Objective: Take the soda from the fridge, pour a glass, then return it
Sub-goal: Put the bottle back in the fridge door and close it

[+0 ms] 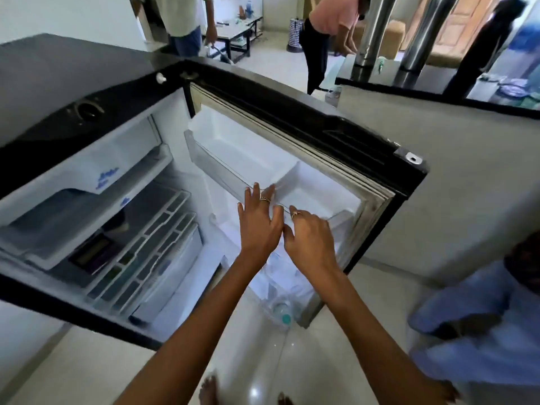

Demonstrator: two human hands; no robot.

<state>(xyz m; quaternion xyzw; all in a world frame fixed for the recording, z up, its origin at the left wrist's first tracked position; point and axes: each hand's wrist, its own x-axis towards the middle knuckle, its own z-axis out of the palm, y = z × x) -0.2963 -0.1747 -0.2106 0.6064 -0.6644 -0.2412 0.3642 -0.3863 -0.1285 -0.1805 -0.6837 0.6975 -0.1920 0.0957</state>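
I look down into a small fridge [96,217] standing open, its door [321,159] swung out to my right. My left hand [258,222] and right hand [309,239] reach side by side toward the door's inner shelves. The left grip is spread, fingers splayed, with the fingertips [256,188] lying on the clear front rail of the upper door shelf [233,168]. The right grip is loosely curled with nothing pinched in it; its ringed finger rests near the same rail. Neither hand holds anything.

In my judgement the step in hand is fetching the soda, or possibly putting it back; I cannot tell which. The one bottle [282,314] I can see stands low in the bottom door rack, below my forearms, with a teal cap and a clear body. It is blurred, and I cannot confirm that it is soda.

The next move, as I judge it, calls for dropping a hand past the upper shelf, closing around the bottle's neck or shoulder, and lifting it straight up clear of the rack front.

Materials: the door liner is smooth white moulded plastic and the shelf rail is clear and thin-edged. The cabinet holds white wire racks [152,247]. The door has a grey ribbed gasket, and the casing is glossy black. The floor [254,369] is pale, polished tile.
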